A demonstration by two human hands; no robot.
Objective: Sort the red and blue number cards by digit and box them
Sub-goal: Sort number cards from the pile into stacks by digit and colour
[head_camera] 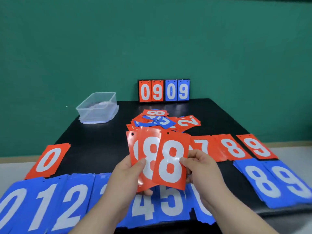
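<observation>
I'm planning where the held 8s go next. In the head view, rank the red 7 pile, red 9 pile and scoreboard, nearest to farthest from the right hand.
From the right hand, which pinches the red 8 cards:
1. red 7 pile, just behind the hand.
2. red 9 pile, out to the right.
3. scoreboard, standing far back, centre.

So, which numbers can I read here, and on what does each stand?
"0909": scoreboard.
"8": held red cards.
"0", "7", "8", "9": red piles.
"0", "1", "2", "4", "5", "8", "9": blue piles.
"8", "2": loose heap; rest unreadable.
Two more blue piles: partly covered, unsure.
</observation>
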